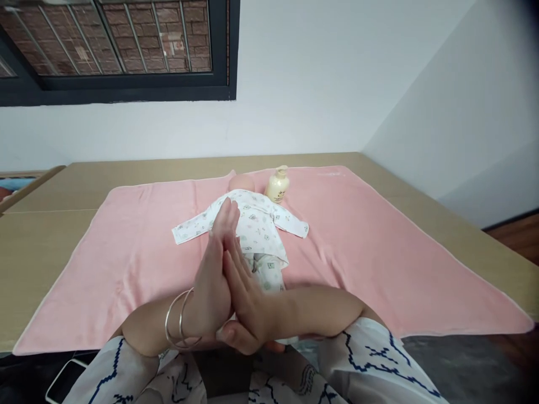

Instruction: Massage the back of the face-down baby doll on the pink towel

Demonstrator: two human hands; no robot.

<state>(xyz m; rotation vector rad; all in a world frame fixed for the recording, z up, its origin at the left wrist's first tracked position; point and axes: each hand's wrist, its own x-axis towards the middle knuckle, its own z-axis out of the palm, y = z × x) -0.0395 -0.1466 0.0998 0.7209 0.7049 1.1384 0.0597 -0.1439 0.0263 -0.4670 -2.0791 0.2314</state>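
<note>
My left hand (pixel 213 286), with two thin bangles at the wrist, presses palm to palm against my right hand (pixel 248 303). The fingers of both are stretched out, and I see nothing held between them. Just beyond them lies what looks like a baby doll (pixel 252 219), its arms spread, in a white printed long-sleeved top and matching trousers. My hands hide part of its body and legs. By its head stands a pale yellow pump bottle (pixel 277 186).
A pink blanket (pixel 357 252) with some wrinkles covers most of the wooden table (pixel 42 241). Behind rises a white wall (pixel 303 84) with a dark-framed window (pixel 138 84). A phone (pixel 67 381) lies low at the left, near my patterned sleeve.
</note>
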